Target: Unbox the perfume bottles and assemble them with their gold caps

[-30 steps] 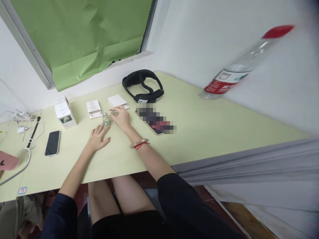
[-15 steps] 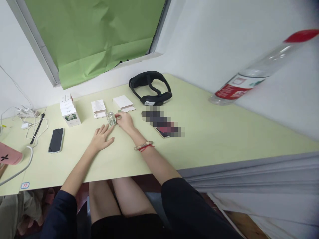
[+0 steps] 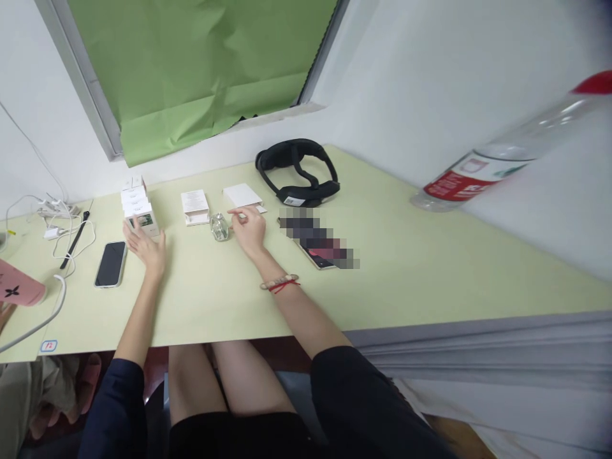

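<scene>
My left hand [image 3: 146,247] reaches to a row of small white boxes [image 3: 138,207] at the left. Its fingers are spread, with the fingertips over the front of the nearest box, which carries a flower picture; I cannot tell whether they press on it. My right hand [image 3: 249,231] rests beside a small clear glass container [image 3: 220,227], a little apart from it. The right fingers are loosely curled, index and thumb apart, with nothing visible between them. Behind the glass stand two white cartons, an upright-looking left carton [image 3: 195,205] and a right carton [image 3: 243,196] with its flap out.
A phone [image 3: 111,264] lies left of my left hand. Another phone [image 3: 315,245], partly blurred out, lies to the right. Behind it sits a black headset [image 3: 306,185]. A large plastic bottle [image 3: 471,175] stands by the wall. Cables [image 3: 71,229] and a pink cup [image 3: 19,287] are far left.
My left hand has moved left, from beside the glass container to the white boxes. My right hand has drawn slightly away from the glass container. The view has shifted a little.
</scene>
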`<move>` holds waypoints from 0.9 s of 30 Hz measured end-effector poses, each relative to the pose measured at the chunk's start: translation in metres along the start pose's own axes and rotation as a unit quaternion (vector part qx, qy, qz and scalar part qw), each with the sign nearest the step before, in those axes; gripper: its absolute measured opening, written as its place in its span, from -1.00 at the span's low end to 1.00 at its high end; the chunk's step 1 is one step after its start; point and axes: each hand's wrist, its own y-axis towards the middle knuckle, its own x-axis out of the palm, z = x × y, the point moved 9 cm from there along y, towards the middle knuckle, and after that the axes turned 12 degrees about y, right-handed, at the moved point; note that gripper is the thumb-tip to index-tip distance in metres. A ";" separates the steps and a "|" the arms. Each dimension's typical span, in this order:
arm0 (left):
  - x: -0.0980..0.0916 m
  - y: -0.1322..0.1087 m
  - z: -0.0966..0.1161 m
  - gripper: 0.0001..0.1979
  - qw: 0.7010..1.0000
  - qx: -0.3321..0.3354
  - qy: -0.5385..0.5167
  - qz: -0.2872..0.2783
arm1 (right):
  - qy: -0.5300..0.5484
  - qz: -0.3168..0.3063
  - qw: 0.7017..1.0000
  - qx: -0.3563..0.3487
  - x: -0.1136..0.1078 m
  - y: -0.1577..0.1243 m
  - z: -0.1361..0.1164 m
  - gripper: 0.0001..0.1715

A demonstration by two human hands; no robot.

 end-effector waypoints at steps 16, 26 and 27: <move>0.022 0.014 -0.040 -0.20 0.989 -0.126 -0.033 -0.064 | 0.075 0.054 0.994 -0.056 -0.003 -0.005 -0.024 -0.73; 0.020 0.014 -0.027 -0.36 0.988 -0.127 -0.072 -0.054 | 0.064 0.057 0.993 -0.080 -0.003 -0.001 -0.029 -0.73; 0.019 0.014 -0.029 -0.41 0.987 -0.132 -0.078 -0.042 | 0.063 0.059 0.993 -0.083 -0.003 -0.002 -0.030 -0.73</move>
